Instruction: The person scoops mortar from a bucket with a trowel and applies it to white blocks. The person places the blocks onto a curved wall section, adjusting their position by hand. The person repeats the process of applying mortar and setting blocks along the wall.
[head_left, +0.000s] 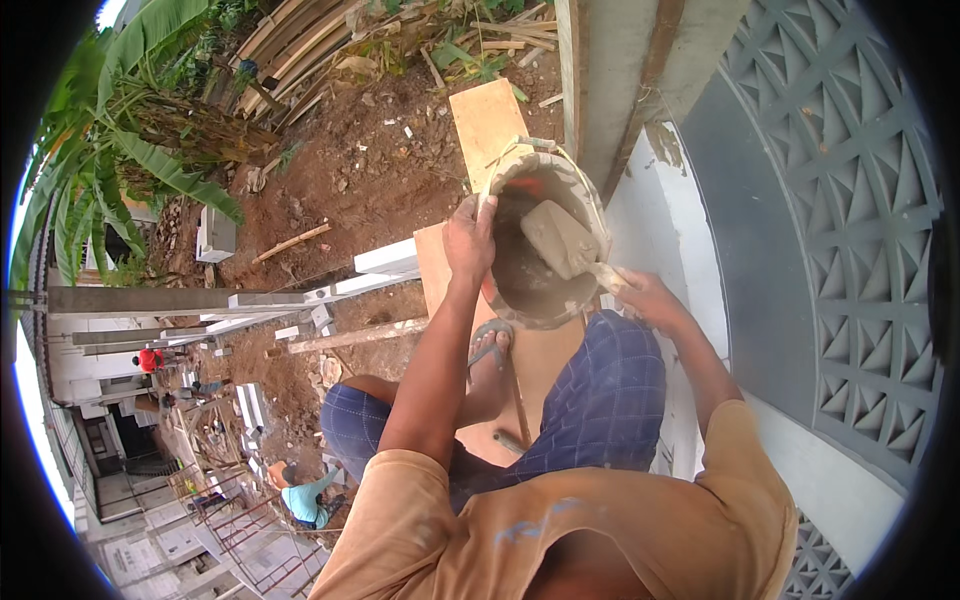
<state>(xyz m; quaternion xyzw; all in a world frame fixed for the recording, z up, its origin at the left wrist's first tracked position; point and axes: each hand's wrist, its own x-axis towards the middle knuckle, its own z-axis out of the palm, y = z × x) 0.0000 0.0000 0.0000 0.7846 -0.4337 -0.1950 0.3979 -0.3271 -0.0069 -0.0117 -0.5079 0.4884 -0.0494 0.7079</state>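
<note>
Left hand (470,240) holds grey-smeared bucket (527,288) at left rim, I see remotely; right hand (648,299) grips masonry trowel (560,238) by handle, blade inside bucket; wooden board (488,112) beyond bucket.

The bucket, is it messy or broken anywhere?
Messy, yes: grey mortar smears the bucket inside and along its rim, and the trowel in the right hand is coated too. It looks untidy, but no crack shows.

The head camera looks steeply down past the wearer's shirt (500,505) to a nearby bucket (512,265), its wide fisheye view bending at the rim; the building site (285,385) leftward seems too distant to judge well.
</note>
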